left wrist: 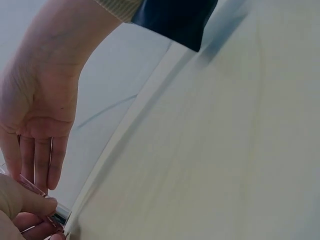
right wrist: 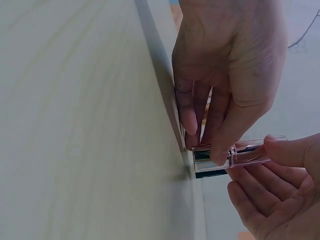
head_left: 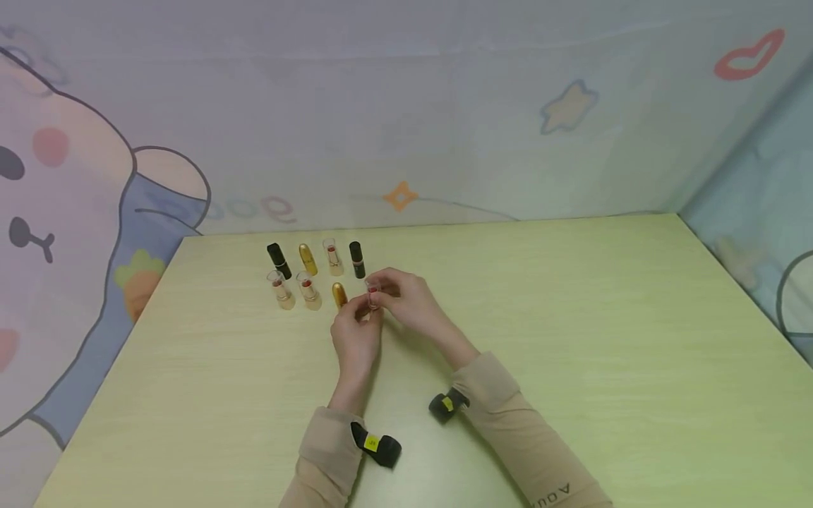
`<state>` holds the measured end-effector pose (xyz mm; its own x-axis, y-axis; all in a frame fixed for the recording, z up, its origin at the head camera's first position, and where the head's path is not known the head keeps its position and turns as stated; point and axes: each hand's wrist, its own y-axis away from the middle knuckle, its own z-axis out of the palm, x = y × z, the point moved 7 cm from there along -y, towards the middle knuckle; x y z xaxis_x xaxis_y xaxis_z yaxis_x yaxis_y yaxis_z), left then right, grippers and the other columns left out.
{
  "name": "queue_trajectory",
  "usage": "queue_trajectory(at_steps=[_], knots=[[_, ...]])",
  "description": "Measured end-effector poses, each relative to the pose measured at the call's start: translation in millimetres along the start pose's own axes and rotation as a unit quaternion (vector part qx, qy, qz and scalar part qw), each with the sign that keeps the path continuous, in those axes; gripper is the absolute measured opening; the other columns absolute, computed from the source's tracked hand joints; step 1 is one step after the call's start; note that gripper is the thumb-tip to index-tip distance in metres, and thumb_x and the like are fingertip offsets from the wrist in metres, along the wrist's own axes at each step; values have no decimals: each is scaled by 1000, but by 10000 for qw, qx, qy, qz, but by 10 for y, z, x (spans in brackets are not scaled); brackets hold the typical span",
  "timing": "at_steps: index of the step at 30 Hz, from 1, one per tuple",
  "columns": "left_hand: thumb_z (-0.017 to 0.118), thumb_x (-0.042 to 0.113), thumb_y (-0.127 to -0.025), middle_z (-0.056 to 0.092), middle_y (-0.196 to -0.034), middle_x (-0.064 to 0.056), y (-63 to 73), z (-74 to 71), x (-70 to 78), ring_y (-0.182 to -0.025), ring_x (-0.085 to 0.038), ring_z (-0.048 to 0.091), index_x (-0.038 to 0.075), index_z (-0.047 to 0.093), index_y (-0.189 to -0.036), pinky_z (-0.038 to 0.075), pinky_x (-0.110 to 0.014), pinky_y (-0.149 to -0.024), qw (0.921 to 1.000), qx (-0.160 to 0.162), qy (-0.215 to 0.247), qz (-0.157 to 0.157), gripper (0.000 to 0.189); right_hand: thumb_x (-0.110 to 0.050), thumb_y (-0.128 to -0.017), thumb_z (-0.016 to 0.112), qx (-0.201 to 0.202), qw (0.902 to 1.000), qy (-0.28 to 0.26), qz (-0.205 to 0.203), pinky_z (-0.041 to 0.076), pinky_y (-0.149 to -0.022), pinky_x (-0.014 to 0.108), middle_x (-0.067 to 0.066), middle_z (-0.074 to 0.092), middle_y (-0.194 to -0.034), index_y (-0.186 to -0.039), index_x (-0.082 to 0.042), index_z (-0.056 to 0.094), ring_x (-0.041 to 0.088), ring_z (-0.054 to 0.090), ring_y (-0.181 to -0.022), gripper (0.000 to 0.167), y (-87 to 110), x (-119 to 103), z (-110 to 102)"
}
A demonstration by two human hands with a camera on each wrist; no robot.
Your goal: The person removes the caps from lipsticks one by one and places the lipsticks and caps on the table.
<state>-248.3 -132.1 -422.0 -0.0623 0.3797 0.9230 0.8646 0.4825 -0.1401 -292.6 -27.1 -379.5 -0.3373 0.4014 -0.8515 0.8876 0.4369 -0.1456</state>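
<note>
A lipstick [head_left: 373, 299] with a clear cap and a reddish bullet stands between both hands. My left hand [head_left: 357, 339] pinches its shiny lower part, as the right wrist view shows. The right hand [head_left: 409, 302] has thumb and fingers about the clear cap [right wrist: 252, 157]. In the right wrist view the base lies close to the tabletop; whether it touches cannot be told. Beside the left fingertips is a gold lipstick [head_left: 339, 293], its lower end hidden by that hand.
Left of the hands stand two clear-capped lipsticks [head_left: 281, 291] in the near row. Behind are a black lipstick tube [head_left: 279, 261], a gold one [head_left: 308, 259], a clear-capped one [head_left: 333, 258] and another black tube [head_left: 358, 259]. A patterned cloth [head_left: 444, 127] hangs behind the table [head_left: 603, 339].
</note>
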Motion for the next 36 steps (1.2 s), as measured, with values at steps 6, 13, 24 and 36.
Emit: queue_trajectory(at_steps=[6, 13, 24, 36], knots=[[70, 5, -81, 74, -98, -16, -18, -32, 42, -96, -31, 69, 2, 72, -104, 51, -46, -90, 9999, -107, 0, 50, 23, -5, -91, 63, -6, 10000, -84, 39, 52, -96, 35, 16, 68, -116, -119, -1, 62, 28, 67, -106, 28, 0, -20, -28], [70, 6, -81, 74, -97, -16, -25, -51, 93, -93, -30, 69, 2, 73, -103, 50, -46, -91, 9997, -217, 59, 32, 22, -6, -91, 62, 33, 9999, -156, -1, 53, -95, 34, 16, 69, -114, -119, -1, 62, 28, 68, -105, 28, -1, -49, -70], [70, 4, -82, 73, -97, -17, -12, -38, 133, -90, -30, 69, 1, 73, -103, 51, -44, -86, 9994, -335, 91, -19, 21, -2, -91, 60, 106, 9992, -376, -38, 53, -95, 37, 17, 69, -112, -125, -2, 58, 30, 68, -105, 34, -7, -40, -131], [71, 4, -81, 74, -100, -13, -33, 51, 227, -91, -27, 69, 5, 74, -104, 51, -40, -84, 9988, -455, 114, -110, 24, -2, -92, 59, 248, 9975, -665, 24, 52, -96, 38, 18, 68, -114, -128, -6, 56, 31, 67, -106, 36, 2, 4, -292]])
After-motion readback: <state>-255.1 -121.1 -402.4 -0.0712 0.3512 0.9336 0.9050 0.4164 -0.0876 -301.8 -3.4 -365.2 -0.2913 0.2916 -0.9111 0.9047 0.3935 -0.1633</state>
